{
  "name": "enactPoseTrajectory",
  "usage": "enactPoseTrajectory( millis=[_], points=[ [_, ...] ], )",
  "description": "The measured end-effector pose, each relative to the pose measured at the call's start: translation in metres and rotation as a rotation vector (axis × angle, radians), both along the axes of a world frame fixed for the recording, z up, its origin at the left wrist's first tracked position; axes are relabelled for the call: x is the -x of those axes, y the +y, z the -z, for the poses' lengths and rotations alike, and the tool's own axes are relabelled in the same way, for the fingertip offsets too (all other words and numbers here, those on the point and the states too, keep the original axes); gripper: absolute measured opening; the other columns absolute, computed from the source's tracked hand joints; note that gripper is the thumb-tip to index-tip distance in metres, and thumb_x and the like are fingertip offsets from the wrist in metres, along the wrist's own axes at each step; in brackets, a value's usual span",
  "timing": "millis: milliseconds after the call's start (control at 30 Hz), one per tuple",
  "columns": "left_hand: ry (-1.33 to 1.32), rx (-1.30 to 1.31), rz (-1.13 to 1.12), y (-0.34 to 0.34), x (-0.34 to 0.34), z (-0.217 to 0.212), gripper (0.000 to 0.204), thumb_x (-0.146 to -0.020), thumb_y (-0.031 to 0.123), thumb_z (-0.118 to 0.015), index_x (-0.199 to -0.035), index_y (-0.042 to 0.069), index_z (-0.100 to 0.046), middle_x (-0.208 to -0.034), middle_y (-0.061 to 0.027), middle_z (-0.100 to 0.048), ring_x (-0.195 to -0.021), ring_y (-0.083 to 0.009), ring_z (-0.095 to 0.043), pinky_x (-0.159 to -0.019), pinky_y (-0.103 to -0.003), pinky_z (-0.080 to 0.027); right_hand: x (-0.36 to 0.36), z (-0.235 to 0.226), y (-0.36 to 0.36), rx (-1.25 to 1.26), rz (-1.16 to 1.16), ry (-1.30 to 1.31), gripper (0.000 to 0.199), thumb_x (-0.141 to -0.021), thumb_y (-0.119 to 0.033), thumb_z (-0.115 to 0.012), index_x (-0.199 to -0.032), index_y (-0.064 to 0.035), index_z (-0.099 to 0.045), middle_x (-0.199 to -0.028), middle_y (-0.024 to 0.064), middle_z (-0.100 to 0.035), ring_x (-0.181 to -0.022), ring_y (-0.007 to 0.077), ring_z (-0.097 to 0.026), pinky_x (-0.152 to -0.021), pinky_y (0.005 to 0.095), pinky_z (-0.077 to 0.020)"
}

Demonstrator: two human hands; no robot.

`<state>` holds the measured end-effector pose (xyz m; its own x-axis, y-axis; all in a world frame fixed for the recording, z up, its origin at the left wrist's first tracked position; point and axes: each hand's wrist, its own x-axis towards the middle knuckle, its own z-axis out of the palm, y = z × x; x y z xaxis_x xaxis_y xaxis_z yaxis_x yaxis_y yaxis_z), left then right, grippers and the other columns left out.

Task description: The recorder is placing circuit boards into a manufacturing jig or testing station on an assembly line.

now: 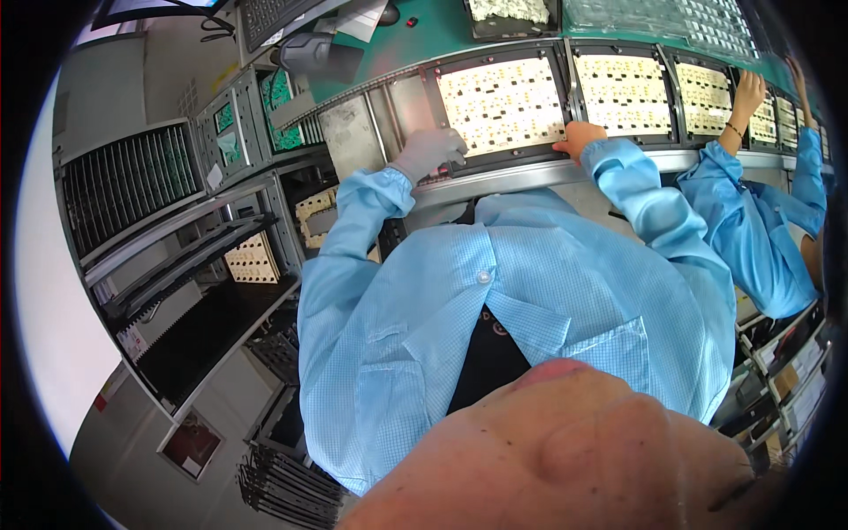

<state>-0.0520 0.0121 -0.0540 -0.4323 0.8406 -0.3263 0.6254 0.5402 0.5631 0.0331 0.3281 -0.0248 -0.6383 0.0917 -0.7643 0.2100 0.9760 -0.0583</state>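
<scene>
A pale panel of circuit boards (500,104) dotted with small dark parts lies in a black carrier frame (517,157) on the conveyor line in front of me. My left hand (429,154), in a grey glove, curls its fingers at the frame's near left corner. At the near right corner my right hand (581,140), bare, is closed with its thumb and fingertips against the frame's edge. The undersides of both hands' fingers are hidden.
Further framed panels (624,95) continue along the conveyor to the right, where another person's hand (749,95) rests. A metal plate (349,134) lies left of my left hand. Slotted board racks (132,185) stand at the left; a keyboard (274,19) lies at the back.
</scene>
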Motion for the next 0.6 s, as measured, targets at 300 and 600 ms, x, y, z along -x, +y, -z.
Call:
enactPoseTrajectory(
  millis=[300,600],
  points=[
    [-0.534,0.213,-0.335,0.025,0.004,-0.052,0.018,-0.077,0.025,-0.064,-0.091,0.013,-0.066,-0.088,-0.0013,-0.063,-0.078,-0.0203,-0.063,-0.068,-0.033,-0.05,-0.01,0.031,0.003,-0.122,-0.068,0.151,0.045,-0.075,-0.052,-0.067,-0.088,-0.0094,-0.067,-0.082,0.0082,-0.069,-0.08,0.0252,-0.067,-0.065,0.0383,-0.0518],
    [-0.184,0.121,-0.14,0.016,-0.002,-0.033,0.023,-0.076,0.031,-0.065,-0.091,0.015,-0.066,-0.091,-0.0005,-0.064,-0.085,-0.0221,-0.063,-0.071,-0.035,-0.049,0.058,0.002,0.001,-0.039,-0.057,0.484,0.023,-0.083,-0.033,-0.062,-0.091,-0.0119,-0.06,-0.084,0.0104,-0.065,-0.078,0.0295,-0.065,-0.064,0.0436,-0.0503]
  ],
)
